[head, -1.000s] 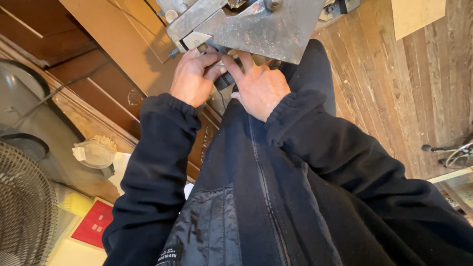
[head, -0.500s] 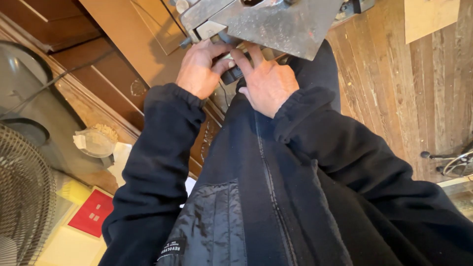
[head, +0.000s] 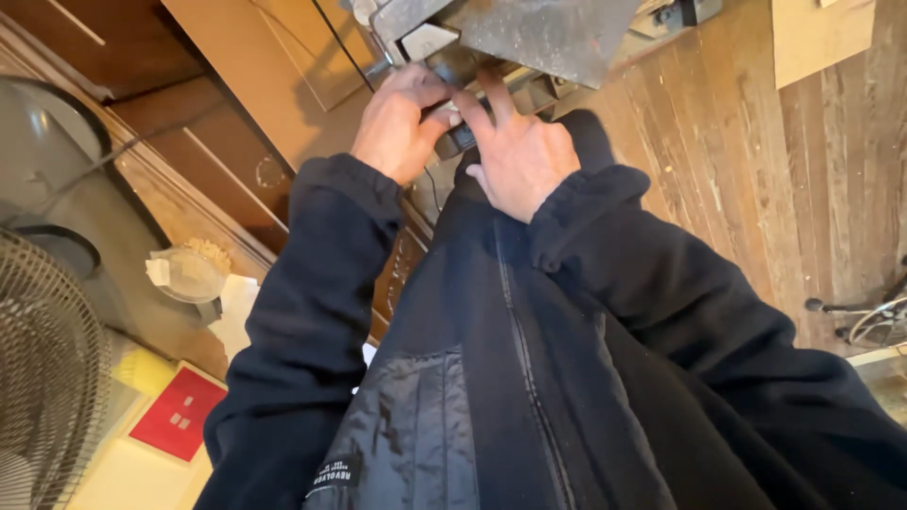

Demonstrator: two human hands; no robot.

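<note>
Since a second ago your hands have slid up under the edge of the grey metal plate (head: 557, 33), so the small dark part (head: 453, 71) there now sits right at your fingertips. Your left hand (head: 397, 127) curls loosely against it, knuckles up; your right hand (head: 520, 161) lies flat, fingers spread, forefinger pressing beside it, and I cannot tell whether either truly pinches it.

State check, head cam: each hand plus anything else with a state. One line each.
left hand: fingers curled around a small dark part under the metal plate
right hand: fingers extended, tips pressed on the dark part
metal plate: flat, scuffed, above both hands
plastic cup: upright, something pale inside
wire-guard fan: blades hidden, spinning or not unclear
</note>
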